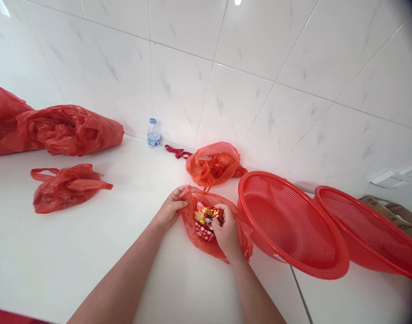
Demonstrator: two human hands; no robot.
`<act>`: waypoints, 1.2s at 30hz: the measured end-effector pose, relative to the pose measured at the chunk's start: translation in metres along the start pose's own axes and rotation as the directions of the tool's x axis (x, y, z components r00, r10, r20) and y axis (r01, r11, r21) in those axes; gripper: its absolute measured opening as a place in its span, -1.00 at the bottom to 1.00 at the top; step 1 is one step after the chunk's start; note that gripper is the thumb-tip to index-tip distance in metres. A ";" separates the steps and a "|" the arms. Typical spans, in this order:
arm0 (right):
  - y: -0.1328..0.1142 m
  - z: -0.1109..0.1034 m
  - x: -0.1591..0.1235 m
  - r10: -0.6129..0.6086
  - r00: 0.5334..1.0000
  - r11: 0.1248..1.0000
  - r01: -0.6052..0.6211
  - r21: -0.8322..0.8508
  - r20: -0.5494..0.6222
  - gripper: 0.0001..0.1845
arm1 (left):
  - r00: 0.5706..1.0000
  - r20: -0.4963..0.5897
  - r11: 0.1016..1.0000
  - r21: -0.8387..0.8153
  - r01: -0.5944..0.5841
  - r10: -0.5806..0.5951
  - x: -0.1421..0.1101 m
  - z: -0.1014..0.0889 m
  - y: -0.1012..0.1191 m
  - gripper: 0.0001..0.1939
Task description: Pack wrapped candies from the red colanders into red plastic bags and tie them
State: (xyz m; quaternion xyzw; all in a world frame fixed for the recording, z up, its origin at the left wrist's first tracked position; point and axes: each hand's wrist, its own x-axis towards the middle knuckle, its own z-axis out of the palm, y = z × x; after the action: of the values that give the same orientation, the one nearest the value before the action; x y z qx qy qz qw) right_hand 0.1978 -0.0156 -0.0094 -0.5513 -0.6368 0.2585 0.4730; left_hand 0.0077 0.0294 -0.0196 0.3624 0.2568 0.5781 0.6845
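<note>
A thin red plastic bag (206, 249) lies open on the white table in front of me. My left hand (174, 208) pinches the bag's left edge near its handle. Over the bag's mouth, my right hand (228, 229) grips a shiny red and gold snack packet (206, 216) with a cartoon figure on it, thumb on top. Below that packet shows a red packet with pale dots (203, 231), partly covered. Whatever lies deeper in the bag is hidden.
Two red perforated plastic baskets (276, 225) stand at the right. Behind the bag sit another red bag (214, 166) and a dark red ribbon (177, 151). A small water bottle (154, 134) stands by the tiled wall. More red bags (69, 130) lie left; a cardboard box (391, 216) is far right.
</note>
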 end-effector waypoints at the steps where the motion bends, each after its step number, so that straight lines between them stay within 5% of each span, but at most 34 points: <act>1: 0.000 0.000 0.000 -0.006 1.000 1.000 0.006 -0.018 0.006 -0.71 | 1.000 0.001 1.000 0.003 0.000 0.000 0.000 0.000 0.000 -0.44; 11: 0.001 -0.003 -0.001 0.004 1.000 1.000 -0.003 -0.003 0.024 -0.87 | 1.000 0.007 1.000 0.017 -0.004 0.003 0.000 0.000 -0.001 -0.45; 19: 0.006 -0.014 0.002 0.000 0.997 1.000 0.000 0.001 0.078 -0.72 | 1.000 0.025 0.997 0.075 -0.004 0.002 0.001 -0.002 -0.004 -0.48; 28: 0.005 -0.016 -0.001 -0.049 0.994 0.995 0.041 0.087 0.097 -0.74 | 0.998 0.058 0.883 0.468 -0.021 -0.007 -0.001 0.006 -0.013 -0.48; 36: 0.012 -0.031 0.007 -0.020 0.999 0.932 0.032 -0.362 0.035 -0.75 | 1.000 0.010 0.848 0.529 0.008 -0.015 -0.003 0.011 -0.009 -0.49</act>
State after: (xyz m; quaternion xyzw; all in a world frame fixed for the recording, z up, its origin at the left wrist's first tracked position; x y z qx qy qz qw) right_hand 0.2317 -0.0117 -0.0047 -0.6165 -0.6879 0.1390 0.3569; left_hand 0.0209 0.0242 -0.0204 0.5392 0.4036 0.4786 0.5633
